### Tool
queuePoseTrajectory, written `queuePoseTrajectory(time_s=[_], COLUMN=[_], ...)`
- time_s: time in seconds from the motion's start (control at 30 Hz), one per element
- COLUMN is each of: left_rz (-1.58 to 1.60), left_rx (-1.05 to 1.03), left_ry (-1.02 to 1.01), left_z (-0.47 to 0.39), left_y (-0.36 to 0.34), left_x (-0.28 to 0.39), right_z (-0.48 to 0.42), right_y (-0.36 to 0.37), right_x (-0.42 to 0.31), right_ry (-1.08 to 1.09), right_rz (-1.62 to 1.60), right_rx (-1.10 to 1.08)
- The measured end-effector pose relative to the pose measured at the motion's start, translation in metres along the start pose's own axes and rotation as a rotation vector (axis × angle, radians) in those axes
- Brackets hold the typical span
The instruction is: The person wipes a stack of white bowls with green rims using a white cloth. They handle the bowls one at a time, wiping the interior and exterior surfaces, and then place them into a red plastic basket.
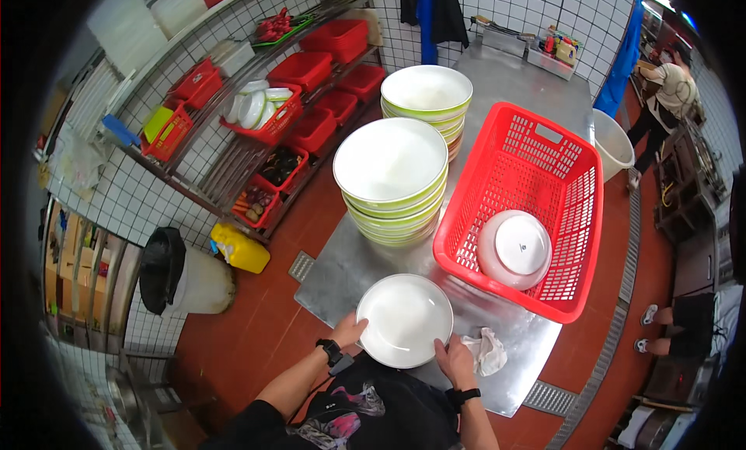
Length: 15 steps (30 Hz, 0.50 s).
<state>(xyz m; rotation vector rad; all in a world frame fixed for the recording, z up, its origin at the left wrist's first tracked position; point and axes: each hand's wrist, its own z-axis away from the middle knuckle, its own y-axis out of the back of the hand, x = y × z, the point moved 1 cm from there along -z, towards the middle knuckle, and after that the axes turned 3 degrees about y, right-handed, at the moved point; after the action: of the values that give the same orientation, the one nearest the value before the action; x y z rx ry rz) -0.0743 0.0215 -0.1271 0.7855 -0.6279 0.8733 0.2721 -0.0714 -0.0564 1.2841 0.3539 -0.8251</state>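
Observation:
A round white dish [405, 319] is held between both hands above the near end of a steel table [332, 281]. My left hand [348, 331] grips its left rim, thumb on the inside. At the lower right rim is my right hand [456, 359], also gripping. Just right of that hand lies a crumpled white cloth [488, 352]. Beyond the dish rises a stack of white bowls with green outsides [390, 164], and behind it a second stack [427, 91]. A red plastic basket [518, 298] on the right holds an upturned white bowl [523, 243].
Left stands a metal rack [204, 182] with red baskets [303, 71]. A yellow jug [240, 249] and a lidded bin [201, 281] are on the floor. A pale bucket [612, 144] stands beyond the basket. Two people [670, 88] are at the right.

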Motion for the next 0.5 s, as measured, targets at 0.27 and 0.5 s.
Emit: queuePoseTrajectory(time_s=[0.27, 0.5], left_rz=[-0.221, -0.351], left_rx=[-0.082, -0.268], left_ry=[-0.100, -0.136], left_z=[-0.010, 0.006], left_y=[0.013, 0.041], left_x=[0.041, 0.111], right_z=[0.000, 0.044], right_y=[-0.021, 0.006], right_x=[0.008, -0.029], right_ry=[-0.166, -0.370], right_rz=[-0.187, -0.361], right_rx=[0.037, 0.083])
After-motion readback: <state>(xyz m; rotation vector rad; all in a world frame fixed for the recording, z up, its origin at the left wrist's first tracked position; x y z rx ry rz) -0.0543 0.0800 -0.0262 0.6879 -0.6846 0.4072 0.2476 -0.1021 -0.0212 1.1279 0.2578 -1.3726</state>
